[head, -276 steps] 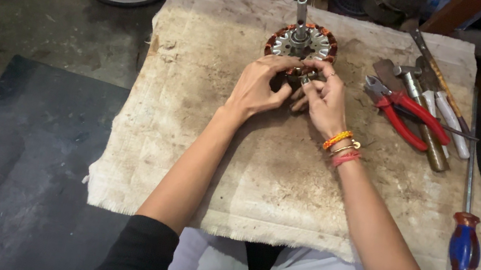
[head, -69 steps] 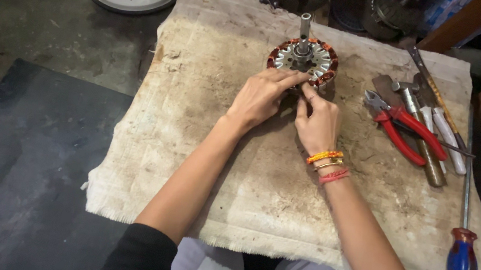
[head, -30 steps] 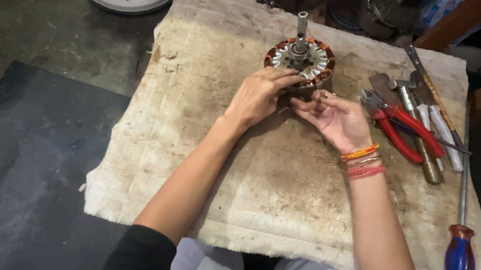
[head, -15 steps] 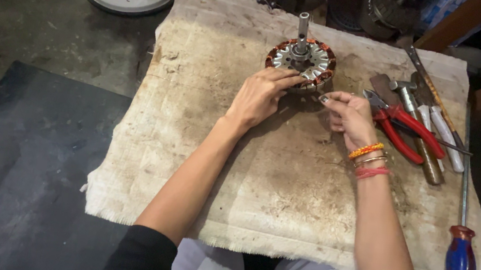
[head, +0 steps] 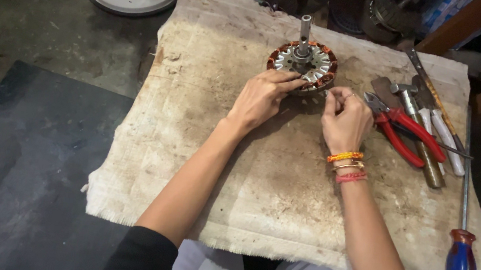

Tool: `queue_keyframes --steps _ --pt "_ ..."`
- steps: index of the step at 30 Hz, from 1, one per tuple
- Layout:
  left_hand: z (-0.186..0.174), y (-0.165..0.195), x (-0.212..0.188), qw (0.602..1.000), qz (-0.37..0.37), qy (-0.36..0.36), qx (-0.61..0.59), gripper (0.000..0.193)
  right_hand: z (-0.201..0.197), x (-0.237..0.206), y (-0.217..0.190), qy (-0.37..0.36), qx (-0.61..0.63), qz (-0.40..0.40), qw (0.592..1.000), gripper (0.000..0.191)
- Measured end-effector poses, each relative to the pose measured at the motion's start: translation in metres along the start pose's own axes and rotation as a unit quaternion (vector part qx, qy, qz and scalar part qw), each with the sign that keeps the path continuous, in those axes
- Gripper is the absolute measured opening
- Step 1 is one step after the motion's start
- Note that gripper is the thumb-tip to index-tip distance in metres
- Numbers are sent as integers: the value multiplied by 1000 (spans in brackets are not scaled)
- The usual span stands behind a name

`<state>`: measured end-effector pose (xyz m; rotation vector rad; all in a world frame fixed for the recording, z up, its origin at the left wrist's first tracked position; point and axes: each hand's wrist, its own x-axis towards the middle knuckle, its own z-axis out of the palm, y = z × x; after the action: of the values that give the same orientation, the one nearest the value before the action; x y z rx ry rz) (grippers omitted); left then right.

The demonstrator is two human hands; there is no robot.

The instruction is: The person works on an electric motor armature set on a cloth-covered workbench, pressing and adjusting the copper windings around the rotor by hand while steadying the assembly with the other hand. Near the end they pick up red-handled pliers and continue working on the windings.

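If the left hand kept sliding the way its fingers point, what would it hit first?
The left hand points up-right, fingertips already at the round motor stator; it would meet its rim first, probably then the upright shaft.

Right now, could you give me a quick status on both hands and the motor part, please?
Left hand fingers resting on the copper-wound stator. Right hand beside it, fingertips pinched, contents too small to tell. Red-handled pliers and other tools lie right of it.

Stator (head: pixel 302 64): bare metal, copper windings. Cloth (head: pixel 284 178): rough, stained. Pliers (head: pixel 402 133): glossy red plastic grips.
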<state>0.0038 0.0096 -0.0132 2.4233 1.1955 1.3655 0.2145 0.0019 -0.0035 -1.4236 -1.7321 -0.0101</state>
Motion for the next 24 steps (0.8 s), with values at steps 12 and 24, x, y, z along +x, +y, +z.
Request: queue_keyframes --steps 12,24 --pt "2 -3 -1 1000 12 5 8 51 -1 9 -17 61 -5 -165 984 9" --pt "3 -5 -2 1000 1 2 6 54 -10 6 15 -115 113 8 987 16"
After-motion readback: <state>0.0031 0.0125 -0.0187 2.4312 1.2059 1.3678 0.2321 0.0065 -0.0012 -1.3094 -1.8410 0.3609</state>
